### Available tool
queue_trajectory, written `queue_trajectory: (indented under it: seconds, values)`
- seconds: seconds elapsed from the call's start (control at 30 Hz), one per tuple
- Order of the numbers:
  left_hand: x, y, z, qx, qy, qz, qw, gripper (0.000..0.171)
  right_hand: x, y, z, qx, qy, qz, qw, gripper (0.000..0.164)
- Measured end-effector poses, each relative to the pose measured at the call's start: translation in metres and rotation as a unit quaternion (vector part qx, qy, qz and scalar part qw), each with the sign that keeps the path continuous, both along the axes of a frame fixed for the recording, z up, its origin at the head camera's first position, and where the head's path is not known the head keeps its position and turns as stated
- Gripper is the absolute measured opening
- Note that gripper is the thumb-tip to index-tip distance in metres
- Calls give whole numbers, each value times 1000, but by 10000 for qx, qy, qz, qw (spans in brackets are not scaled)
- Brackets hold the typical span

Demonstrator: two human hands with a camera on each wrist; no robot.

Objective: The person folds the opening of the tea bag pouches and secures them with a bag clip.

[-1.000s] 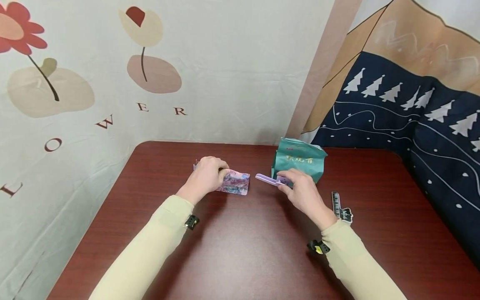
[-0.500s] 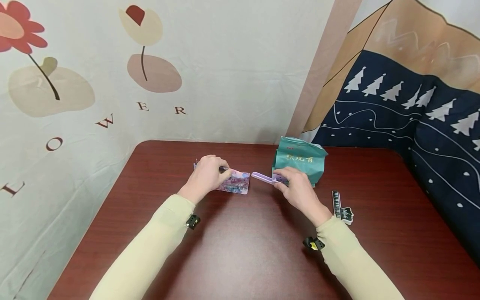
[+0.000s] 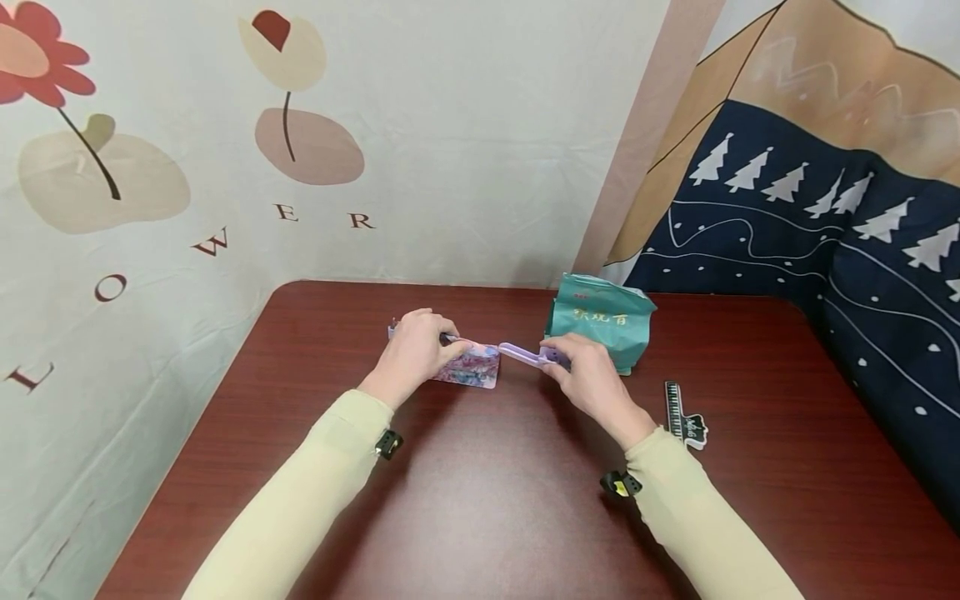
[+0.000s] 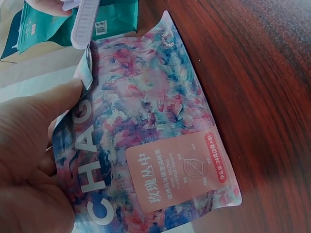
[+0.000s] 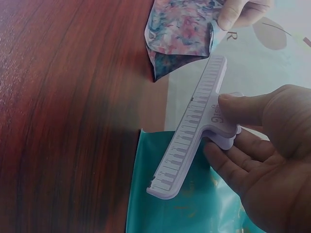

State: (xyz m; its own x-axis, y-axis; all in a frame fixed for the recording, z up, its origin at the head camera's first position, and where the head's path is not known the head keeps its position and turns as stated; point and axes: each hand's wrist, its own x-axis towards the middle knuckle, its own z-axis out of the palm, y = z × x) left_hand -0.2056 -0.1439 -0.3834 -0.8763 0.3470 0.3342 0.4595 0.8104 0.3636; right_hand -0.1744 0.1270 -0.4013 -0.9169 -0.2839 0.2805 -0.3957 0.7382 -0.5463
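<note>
My left hand holds a pink and blue tea pouch by its folded top edge, thumb along the near side. In the left wrist view the pouch's printed front shows pale CHAG lettering and a pink label. My right hand pinches the handles of a lilac bag clip, thumb on one side and fingers on the other. Piano keys are printed along its long bar. One end of the bar reaches the top corner of the pouch in both wrist views.
A green foil bag with gold lettering stands upright behind my right hand. A black bag clip with piano keys lies on the red-brown table beside my right forearm. A printed cloth hangs behind the table.
My right hand has moved left with the lilac bag clip, bringing its end from a short gap away up to the pouch's edge. My left hand and the pouch have stayed nearly still.
</note>
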Motion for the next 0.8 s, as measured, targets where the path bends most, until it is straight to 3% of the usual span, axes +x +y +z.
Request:
queue_trajectory:
  seconds: [0.3,0.8]
  values:
    - [-2,2,-3,-17,287,-132,9995,28,-3,-3,-1,9,60,54,10000,31]
    - [-4,1,-4,-55,126,-177,9997,20,-8,-5,-3,71,-145,196,9997,31]
